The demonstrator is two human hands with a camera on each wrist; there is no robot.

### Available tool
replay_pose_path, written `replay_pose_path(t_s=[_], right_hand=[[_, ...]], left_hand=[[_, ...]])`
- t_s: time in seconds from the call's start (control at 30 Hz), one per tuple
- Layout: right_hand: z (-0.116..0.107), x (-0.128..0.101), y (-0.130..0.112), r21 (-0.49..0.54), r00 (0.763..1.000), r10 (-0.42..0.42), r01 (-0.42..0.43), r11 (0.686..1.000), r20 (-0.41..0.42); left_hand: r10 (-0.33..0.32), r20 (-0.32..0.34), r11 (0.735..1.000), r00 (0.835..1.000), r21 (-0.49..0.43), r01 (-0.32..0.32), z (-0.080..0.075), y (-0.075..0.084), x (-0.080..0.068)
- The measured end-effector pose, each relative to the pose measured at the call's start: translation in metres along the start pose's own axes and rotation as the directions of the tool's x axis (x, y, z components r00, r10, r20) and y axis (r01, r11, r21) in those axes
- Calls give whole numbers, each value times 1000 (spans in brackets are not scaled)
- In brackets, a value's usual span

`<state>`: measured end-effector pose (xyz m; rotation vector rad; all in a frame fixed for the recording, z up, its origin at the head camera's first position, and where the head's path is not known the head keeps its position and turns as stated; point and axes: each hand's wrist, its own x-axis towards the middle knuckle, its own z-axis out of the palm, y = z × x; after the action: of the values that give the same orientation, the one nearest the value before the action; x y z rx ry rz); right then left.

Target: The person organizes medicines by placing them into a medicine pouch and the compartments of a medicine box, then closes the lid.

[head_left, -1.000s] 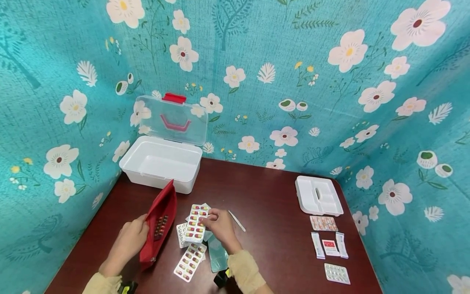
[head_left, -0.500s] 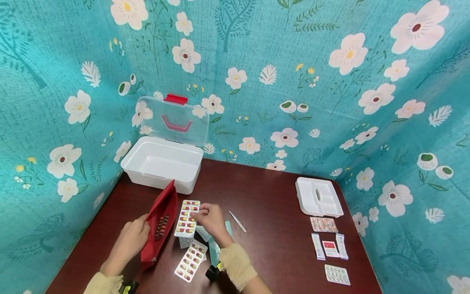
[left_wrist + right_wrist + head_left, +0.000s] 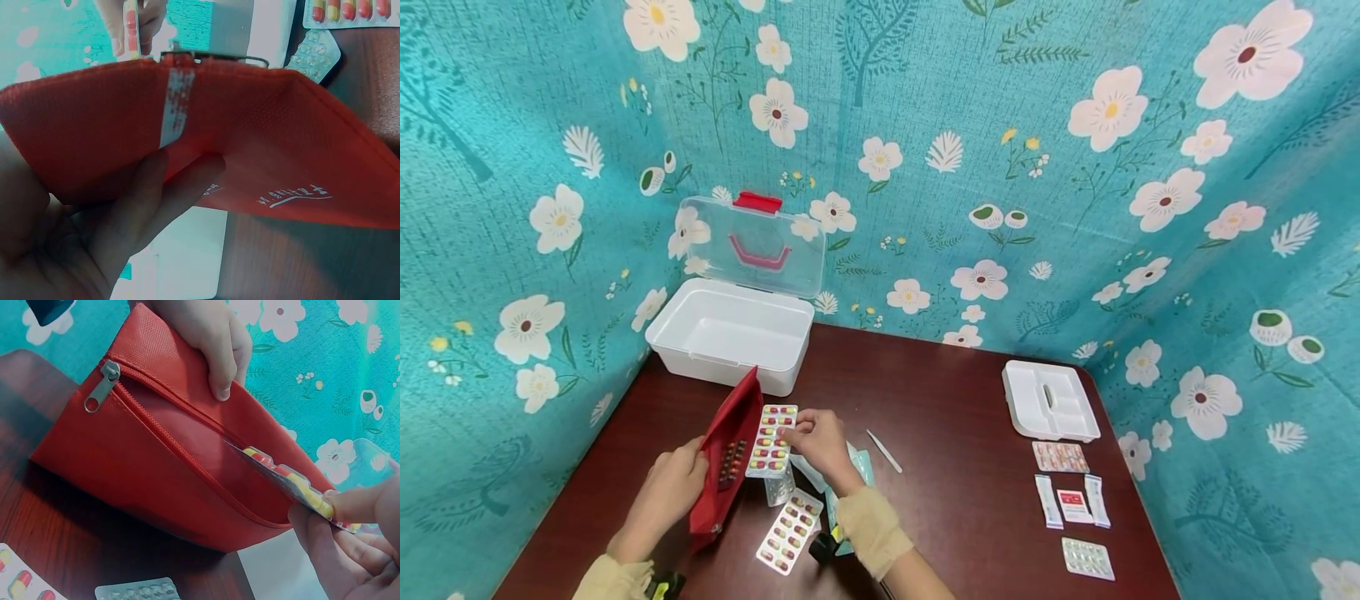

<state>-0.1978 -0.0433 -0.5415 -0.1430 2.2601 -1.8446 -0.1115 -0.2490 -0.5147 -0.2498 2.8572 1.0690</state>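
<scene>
A red zip pouch (image 3: 727,454) stands open on the dark table, and my left hand (image 3: 672,487) grips its near side, the thumb hooked over the rim (image 3: 220,375). My right hand (image 3: 814,437) pinches a blister pack of red-and-yellow capsules (image 3: 772,440) at the pouch's mouth; the pack's edge (image 3: 294,483) lies just inside the opening. In the left wrist view the pouch's outer side (image 3: 250,144) fills the frame, held by my left fingers (image 3: 156,200). Another capsule pack (image 3: 788,532) and a silver blister pack (image 3: 779,485) lie just under my right hand.
An open white box (image 3: 730,333) with a clear lid stands at the back left. A white tray (image 3: 1049,402) sits at the right, with several packets (image 3: 1073,503) and blister packs (image 3: 1087,558) in front of it. A thin white stick (image 3: 884,451) lies mid-table.
My right hand has lifted the capsule pack off the pile and carried it left to the pouch's opening. The left hand has kept its hold on the pouch.
</scene>
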Motion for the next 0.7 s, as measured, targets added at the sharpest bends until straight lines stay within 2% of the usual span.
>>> replay_pose_path(t_s=[0.3,0.57,0.7], right_hand=[[7,4,-5,-59,999,-33,33,998,8],[11,5,-12,-196,995,-98,96,976,-3],[13,6,-16,-236,995,-101,101,967,11]], left_hand=[[-14,-4,1000,1000,5,14,0,3,-1],[-21,9,1000,1000,5,21,1,4,-2],[-26,5,1000,1000,4,26,2,5,-4]])
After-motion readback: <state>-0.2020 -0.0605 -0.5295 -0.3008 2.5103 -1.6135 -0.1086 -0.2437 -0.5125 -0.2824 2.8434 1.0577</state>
